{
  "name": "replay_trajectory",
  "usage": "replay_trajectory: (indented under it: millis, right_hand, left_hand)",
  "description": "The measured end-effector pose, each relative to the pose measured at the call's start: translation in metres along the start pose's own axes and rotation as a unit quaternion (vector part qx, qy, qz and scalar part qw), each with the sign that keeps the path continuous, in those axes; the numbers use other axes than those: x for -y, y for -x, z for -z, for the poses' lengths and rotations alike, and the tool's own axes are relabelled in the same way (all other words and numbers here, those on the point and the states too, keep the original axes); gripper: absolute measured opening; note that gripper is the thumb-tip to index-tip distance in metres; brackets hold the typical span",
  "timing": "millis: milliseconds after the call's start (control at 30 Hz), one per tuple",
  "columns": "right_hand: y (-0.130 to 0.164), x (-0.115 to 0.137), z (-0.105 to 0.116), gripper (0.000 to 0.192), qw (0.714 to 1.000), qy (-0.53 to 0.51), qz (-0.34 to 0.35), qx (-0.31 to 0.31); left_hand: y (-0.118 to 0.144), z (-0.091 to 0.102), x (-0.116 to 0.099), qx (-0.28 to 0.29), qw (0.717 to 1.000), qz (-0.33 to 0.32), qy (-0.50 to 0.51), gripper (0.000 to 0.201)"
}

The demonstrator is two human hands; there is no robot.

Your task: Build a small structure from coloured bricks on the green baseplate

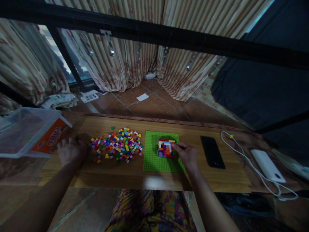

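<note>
On the green baseplate (154, 154) near the middle of the wooden board (135, 175) stands a small block build (165, 148), a squat stack of mixed colours, set toward the plate's far right corner. The right hand (187, 155) rests just beside it, fingertips pinched together at the build's right edge, apparently pressing or seating a small piece, though whether anything sits between the fingers is too small to tell. Left of the plate lies a loose heap of coloured bricks (116, 146), spread flat so single pieces are easy to pick. The left hand (71, 151) lies palm down on the board beside that heap, fingers curled loosely, holding nothing that shows, likely steadying the board. A clear plastic box (29, 132) sits farther left; a dark phone (212, 151) and a white power bank (266, 165) with its cable (243, 158) lie to the right.
</note>
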State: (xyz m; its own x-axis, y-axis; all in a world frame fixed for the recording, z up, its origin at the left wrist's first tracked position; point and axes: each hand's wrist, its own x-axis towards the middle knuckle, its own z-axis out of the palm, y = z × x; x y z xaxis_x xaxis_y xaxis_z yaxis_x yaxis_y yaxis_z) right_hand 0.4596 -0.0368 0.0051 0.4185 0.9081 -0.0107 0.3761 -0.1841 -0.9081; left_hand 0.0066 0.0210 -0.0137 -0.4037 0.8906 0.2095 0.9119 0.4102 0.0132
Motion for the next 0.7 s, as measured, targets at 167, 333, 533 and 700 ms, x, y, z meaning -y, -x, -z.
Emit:
replay_trajectory:
  millis: [167, 333, 533, 700]
  right_hand:
    - [0.002, -0.002, 0.003, 0.037, 0.998, -0.058, -0.022, -0.011]
    - [0.000, -0.006, -0.001, 0.038, 0.992, -0.111, -0.055, -0.035]
    - [-0.005, -0.009, -0.010, 0.036, 0.983, -0.167, -0.074, -0.026]
    - [-0.008, -0.010, -0.008, 0.036, 0.983, -0.162, -0.079, -0.019]
  left_hand:
    - [0.001, 0.000, -0.001, -0.007, 1.000, -0.004, 0.001, 0.051]
    - [0.001, 0.002, -0.002, 0.005, 1.000, 0.009, 0.009, 0.052]
    - [0.002, 0.006, -0.005, 0.011, 1.000, 0.014, 0.009, 0.053]
    - [0.003, 0.007, -0.005, 0.015, 1.000, 0.019, 0.015, 0.052]
